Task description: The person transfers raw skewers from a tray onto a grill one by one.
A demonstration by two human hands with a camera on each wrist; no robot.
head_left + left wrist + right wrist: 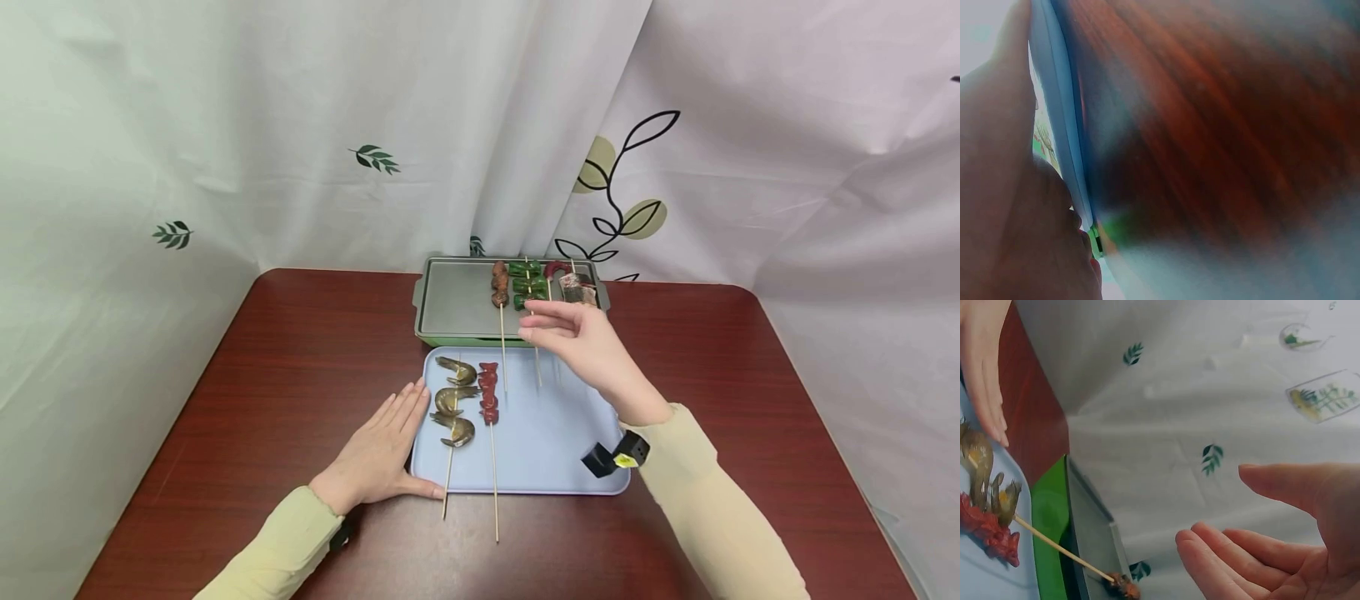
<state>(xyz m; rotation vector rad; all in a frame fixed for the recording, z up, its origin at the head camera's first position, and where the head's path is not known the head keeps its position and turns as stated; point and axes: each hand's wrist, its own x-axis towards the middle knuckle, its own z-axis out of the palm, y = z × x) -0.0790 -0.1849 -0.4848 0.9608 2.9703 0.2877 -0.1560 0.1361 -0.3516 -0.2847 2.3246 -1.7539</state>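
Observation:
My left hand (382, 450) lies along the left edge of a light blue tray (555, 442), fingers straight and thumb at the near rim. On the tray are a shrimp skewer (456, 402) and a skewer of red pieces (488, 392). Above the far part of the tray and the grill's front edge hovers my right hand (588, 346). In the right wrist view its thumb and fingers (1241, 562) are apart, with nothing between them. The grill pan (457, 300) behind the tray bears a brown meat skewer (499, 283) and a green pepper skewer (529, 285).
Further right on the grill lie a dark red curled piece (555, 268) on a stick and a skewer of dark-and-pale pieces (577, 288), partly behind my right hand. Sticks overhang the tray. The brown table (315, 342) meets a white curtain (300, 125) at the back.

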